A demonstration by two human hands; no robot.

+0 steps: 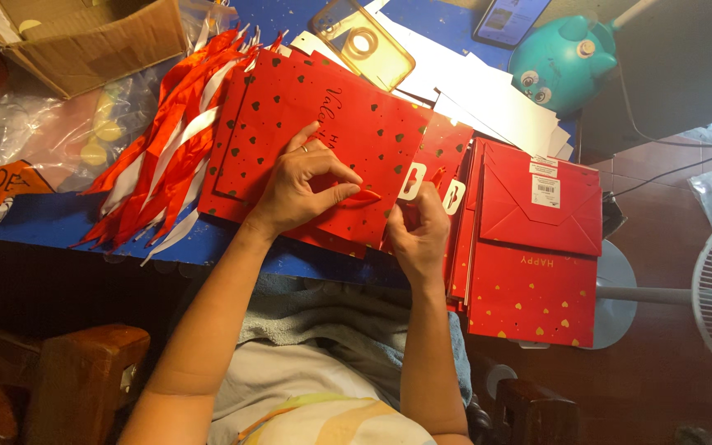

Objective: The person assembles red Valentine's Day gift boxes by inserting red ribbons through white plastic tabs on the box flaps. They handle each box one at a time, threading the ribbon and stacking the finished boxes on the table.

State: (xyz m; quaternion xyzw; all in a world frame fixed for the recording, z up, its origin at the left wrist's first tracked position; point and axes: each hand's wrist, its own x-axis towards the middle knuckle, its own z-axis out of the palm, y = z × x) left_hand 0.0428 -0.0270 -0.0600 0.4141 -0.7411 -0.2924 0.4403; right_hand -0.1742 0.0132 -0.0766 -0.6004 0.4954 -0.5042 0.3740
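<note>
**Operator:** On the blue table (51,222), dead centre, I have a flat red paper gift bag (323,124) with small dark hearts. My left hand (298,185) lies on it, thumb and forefinger pinched together on a thin red ribbon end (366,195) at the bag's edge. My right hand (418,231) is curled at the same edge; whether it grips anything I cannot tell.

**Observer:** How will it handle?

**Operator:** Light and thin, I judge, stiff enough to crease if bent. The ribbon looks slick. I would hold the bag flat near its rim.

**Observer:** Labels?

**Operator:** Two white hang tabs (412,181) beside my right hand. Further right, a folded red bag (537,198) carries a white rectangular barcode sticker (545,189). Far left sits a brown cardboard box (92,37), with loose red and white ribbons (166,140) below it.
</note>
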